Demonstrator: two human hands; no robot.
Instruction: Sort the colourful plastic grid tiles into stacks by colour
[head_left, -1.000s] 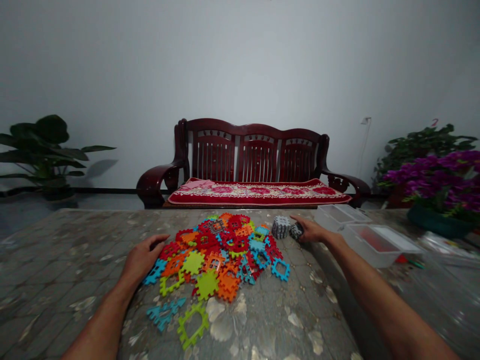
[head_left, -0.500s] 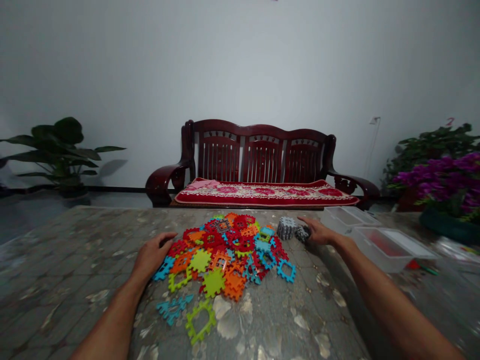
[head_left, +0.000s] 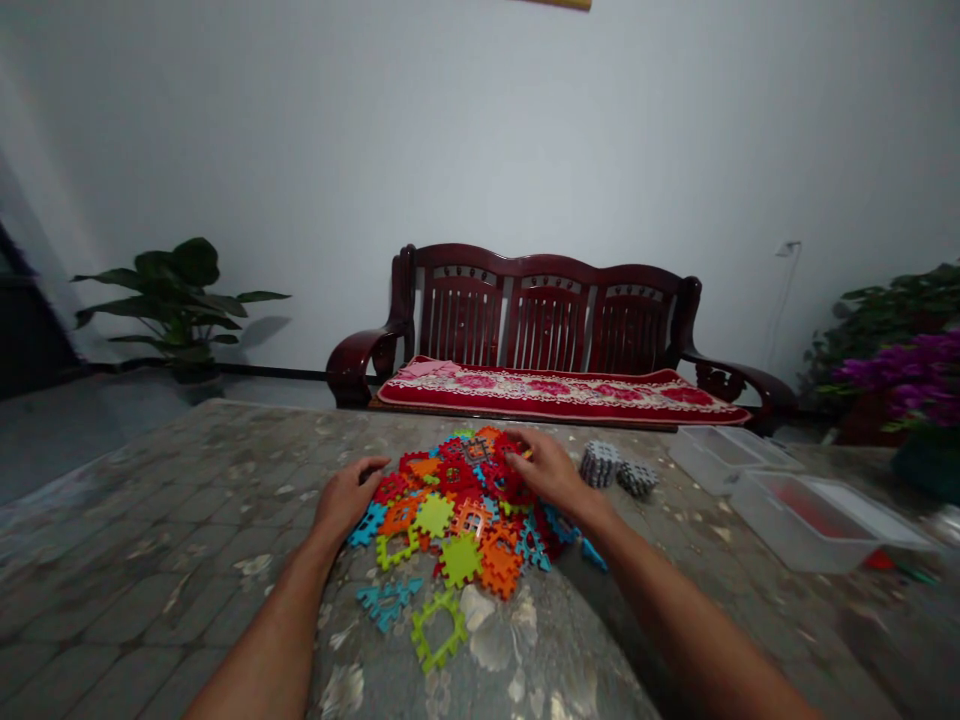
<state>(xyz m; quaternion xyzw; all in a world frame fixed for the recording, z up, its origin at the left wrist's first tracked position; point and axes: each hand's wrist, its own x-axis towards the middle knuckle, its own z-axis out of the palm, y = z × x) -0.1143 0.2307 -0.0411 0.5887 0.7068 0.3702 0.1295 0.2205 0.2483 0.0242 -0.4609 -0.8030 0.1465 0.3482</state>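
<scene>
A heap of toothed plastic building tiles point(head_left: 457, 560) in red, orange, lime green and blue lies on the cloth-covered table. My left hand point(head_left: 349, 503) rests at the heap's left edge, thumb and fingers apart, holding nothing. Over the far right side of the heap is my right hand point(head_left: 553, 470), its fingertips at the red tiles and its thumb apart from the forefinger. A lime-green frame tile point(head_left: 418, 640) and a blue triangular tile point(head_left: 386, 603) lie loose at the front. To the right of my right hand stand a stack of grey tiles point(head_left: 600, 464) and a shorter dark grey stack point(head_left: 637, 478).
Two clear plastic boxes, a rear one point(head_left: 727, 455) and a front one point(head_left: 802, 520), stand on the right of the table. Purple flowers point(head_left: 907, 385) are at the far right. Beyond the table is a wooden bench point(head_left: 540, 300) with a red cushion.
My right hand has left the dark grey stack and moved left to the coloured heap. The left hand stays beside the heap. The view has turned slightly left.
</scene>
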